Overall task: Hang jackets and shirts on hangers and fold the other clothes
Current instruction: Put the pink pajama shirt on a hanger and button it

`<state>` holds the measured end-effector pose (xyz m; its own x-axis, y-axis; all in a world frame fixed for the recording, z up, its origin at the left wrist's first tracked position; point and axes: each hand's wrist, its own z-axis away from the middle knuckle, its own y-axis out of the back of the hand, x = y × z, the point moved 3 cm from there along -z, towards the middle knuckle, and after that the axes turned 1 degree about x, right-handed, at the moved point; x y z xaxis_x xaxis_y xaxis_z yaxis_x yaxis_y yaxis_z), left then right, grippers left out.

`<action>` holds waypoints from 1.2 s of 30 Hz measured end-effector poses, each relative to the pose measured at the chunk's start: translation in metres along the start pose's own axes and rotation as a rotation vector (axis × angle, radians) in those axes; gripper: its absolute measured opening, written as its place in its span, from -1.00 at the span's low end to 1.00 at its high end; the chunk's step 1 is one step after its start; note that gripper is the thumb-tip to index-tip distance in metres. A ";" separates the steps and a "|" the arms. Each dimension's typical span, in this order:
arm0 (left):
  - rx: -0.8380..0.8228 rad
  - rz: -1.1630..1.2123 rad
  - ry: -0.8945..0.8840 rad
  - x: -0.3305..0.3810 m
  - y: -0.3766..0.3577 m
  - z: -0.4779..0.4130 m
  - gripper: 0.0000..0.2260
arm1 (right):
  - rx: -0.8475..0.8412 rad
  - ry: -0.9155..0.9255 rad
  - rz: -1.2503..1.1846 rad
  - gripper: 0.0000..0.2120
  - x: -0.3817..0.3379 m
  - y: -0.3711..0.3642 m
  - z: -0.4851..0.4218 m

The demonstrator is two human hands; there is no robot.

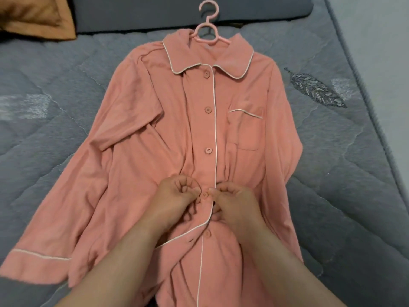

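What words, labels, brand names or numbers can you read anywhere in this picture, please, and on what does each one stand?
None: no readable text shows anywhere.
The pink shirt carries only white piping and plain buttons; no label shows at its collar.
The pink hanger bears no marking that can be made out.
The grey quilt has a stitched feather motif and pale patches, but no letters.
Both the left hand and the right hand cover no print.

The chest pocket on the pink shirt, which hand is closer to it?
Right. The right hand sits below the chest pocket, on its side of the button placket. The left hand is farther, across the placket.
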<state>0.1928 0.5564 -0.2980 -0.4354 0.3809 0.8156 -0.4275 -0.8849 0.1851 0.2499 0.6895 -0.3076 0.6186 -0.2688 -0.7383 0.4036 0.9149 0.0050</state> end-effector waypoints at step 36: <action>0.097 -0.298 -0.131 -0.044 -0.001 0.098 -0.89 | 0.080 0.525 0.783 -0.87 0.047 -0.003 0.075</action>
<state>0.2900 0.5141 -0.2799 -0.1950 0.5946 0.7800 -0.4402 -0.7637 0.4722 0.3280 0.6515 -0.2920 0.3590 0.6006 -0.7144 0.0591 0.7493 0.6596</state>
